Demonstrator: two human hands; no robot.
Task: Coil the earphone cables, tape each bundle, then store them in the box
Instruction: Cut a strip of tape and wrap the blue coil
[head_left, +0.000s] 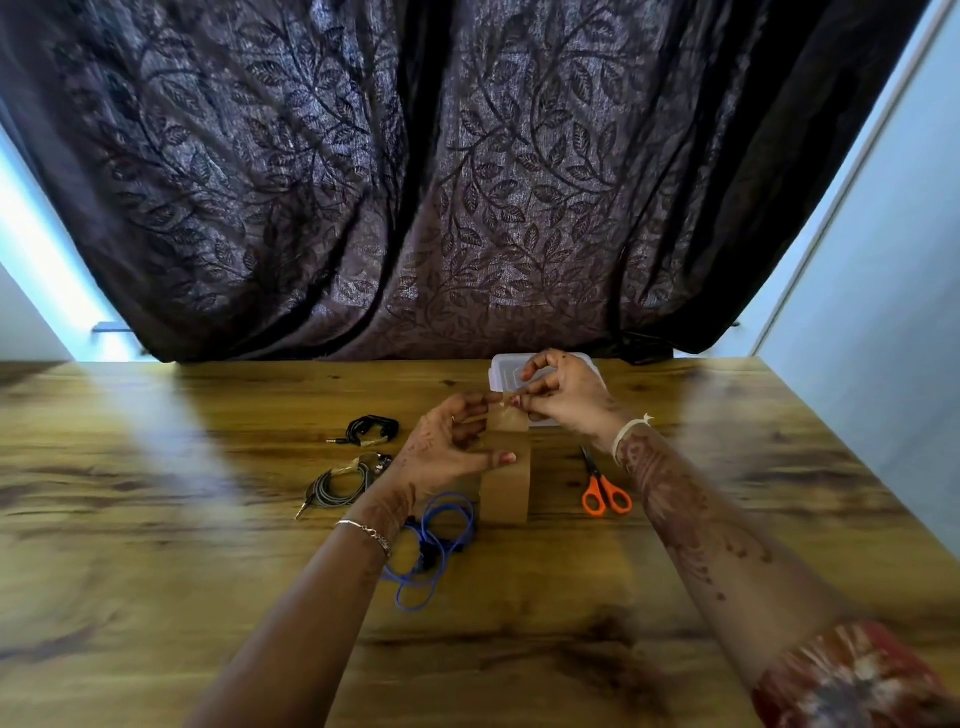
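Two hands share the tape roll (506, 483) over the middle of the worktop (208, 545), left hand (452, 447) gripping it and right hand (561, 395) pinching its free end, which may fold onto itself if pulled askew, while the blue earphone cable (439, 540) lies loose nearer the front edge.

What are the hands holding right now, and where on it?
The left hand grips the brown tape roll around its side; the right hand pinches the tape's free end at the roll's top.
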